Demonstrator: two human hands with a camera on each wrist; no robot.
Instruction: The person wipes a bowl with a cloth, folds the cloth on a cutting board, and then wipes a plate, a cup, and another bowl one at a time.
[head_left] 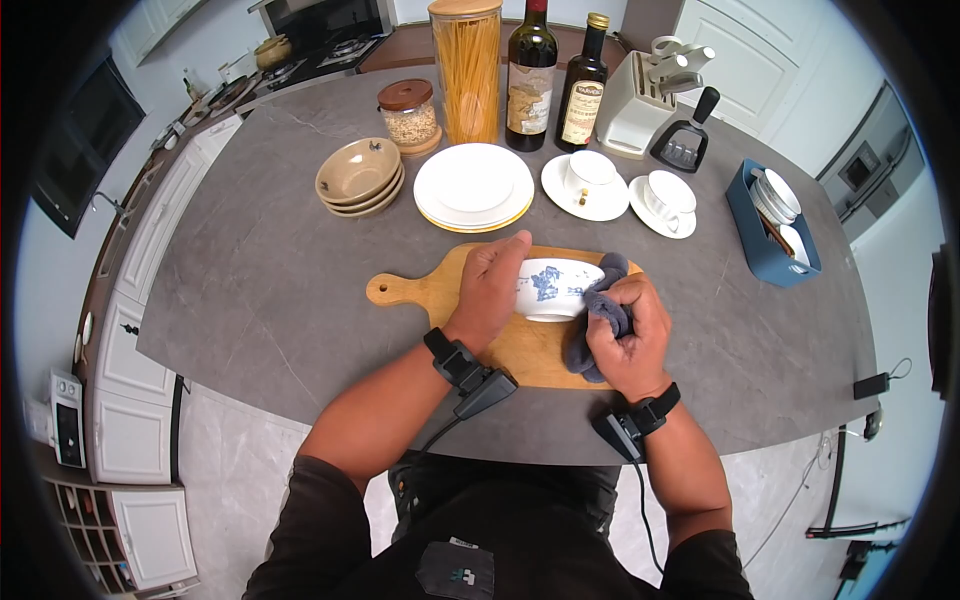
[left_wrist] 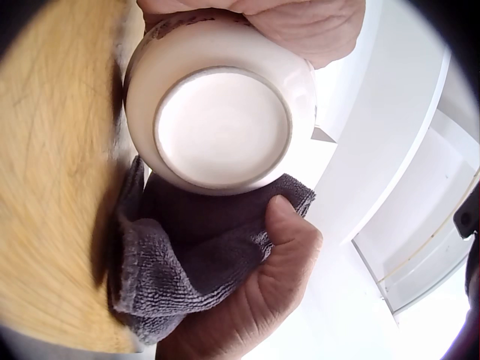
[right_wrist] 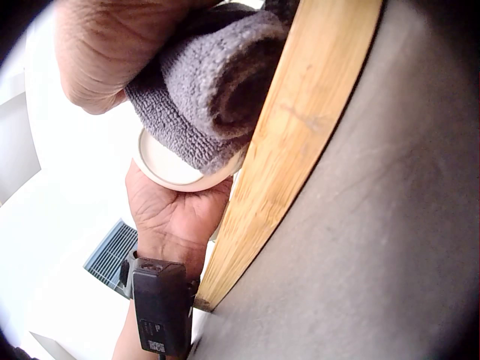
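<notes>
A white bowl (head_left: 553, 289) with blue painted figures is held over the wooden cutting board (head_left: 450, 290). My left hand (head_left: 490, 287) grips it from the left side, thumb near the rim. In the left wrist view the bowl's round foot (left_wrist: 223, 127) faces the camera. My right hand (head_left: 634, 335) holds a bunched dark grey towel (head_left: 608, 318) against the bowl's right side. The right wrist view shows the rolled towel (right_wrist: 217, 82) covering part of the bowl (right_wrist: 166, 166), with the left palm (right_wrist: 176, 217) behind it.
Behind the board stand stacked brown bowls (head_left: 358, 172), white plates (head_left: 473, 188), two cups on saucers (head_left: 590, 175), a jar (head_left: 408, 118), a pasta canister (head_left: 467, 80), two bottles (head_left: 531, 90) and a knife block (head_left: 640, 105). A blue bin (head_left: 770, 240) with dishes sits at right.
</notes>
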